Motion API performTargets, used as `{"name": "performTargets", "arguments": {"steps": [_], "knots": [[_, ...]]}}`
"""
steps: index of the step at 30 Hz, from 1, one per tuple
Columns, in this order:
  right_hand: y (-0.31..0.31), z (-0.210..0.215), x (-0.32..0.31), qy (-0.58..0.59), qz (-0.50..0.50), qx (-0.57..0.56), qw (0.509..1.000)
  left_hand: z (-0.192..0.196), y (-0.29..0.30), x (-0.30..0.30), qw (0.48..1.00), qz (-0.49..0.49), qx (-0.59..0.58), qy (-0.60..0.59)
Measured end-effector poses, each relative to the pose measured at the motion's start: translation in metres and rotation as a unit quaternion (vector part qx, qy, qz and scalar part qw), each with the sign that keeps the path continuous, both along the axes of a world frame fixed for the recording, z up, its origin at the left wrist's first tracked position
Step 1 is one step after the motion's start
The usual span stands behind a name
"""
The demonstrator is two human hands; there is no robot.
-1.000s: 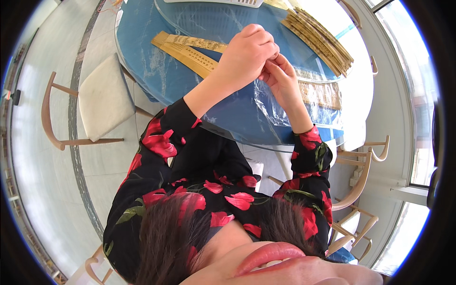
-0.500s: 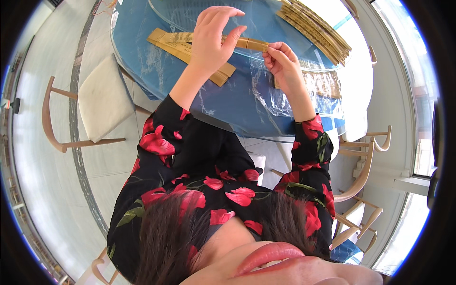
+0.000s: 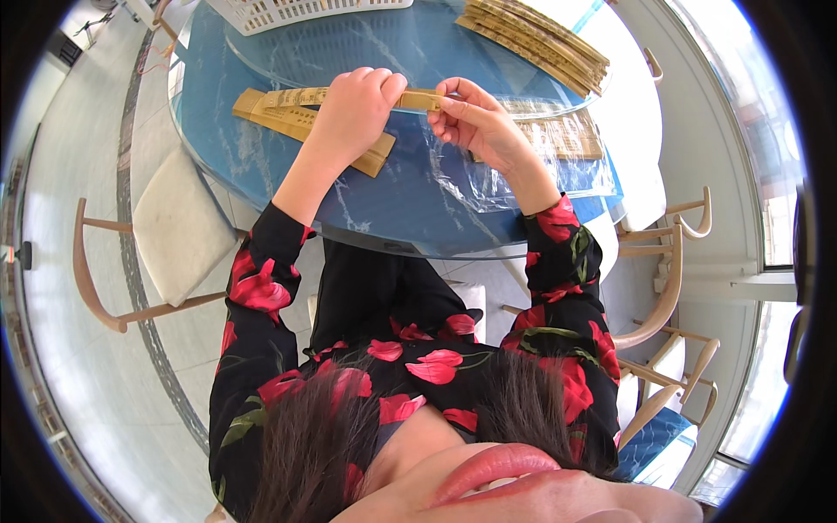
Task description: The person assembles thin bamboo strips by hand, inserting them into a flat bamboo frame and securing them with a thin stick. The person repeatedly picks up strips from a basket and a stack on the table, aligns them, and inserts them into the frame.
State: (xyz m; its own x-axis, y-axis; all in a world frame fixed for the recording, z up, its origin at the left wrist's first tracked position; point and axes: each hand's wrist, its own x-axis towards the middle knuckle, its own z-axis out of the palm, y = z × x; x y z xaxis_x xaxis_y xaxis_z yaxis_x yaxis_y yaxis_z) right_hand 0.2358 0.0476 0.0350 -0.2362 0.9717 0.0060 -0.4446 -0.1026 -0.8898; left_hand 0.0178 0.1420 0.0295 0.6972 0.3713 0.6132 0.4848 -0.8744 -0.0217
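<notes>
Blue tabletop spreads between the hands and its curved near edge, with a white basket far left. The right hand pinches the tan strip at its right end; the left hand curls over it, grip hidden.

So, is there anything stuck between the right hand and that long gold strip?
No, nothing visible: the right hand pinches the gold strip directly near its right end. The clear plastic lies off to the right, not between them.
</notes>
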Motion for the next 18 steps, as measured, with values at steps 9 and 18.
{"name": "performTargets", "arguments": {"steps": [9, 18], "knots": [[0.003, -0.002, 0.003, -0.087, -0.163, 0.077, 0.980, 0.008, -0.024, 0.013, 0.987, 0.029, 0.136, -0.085], [0.015, 0.012, 0.171, -0.005, -0.518, 0.163, 0.840, 0.007, 0.005, -0.035, 0.949, 0.069, 0.075, -0.297]]}}
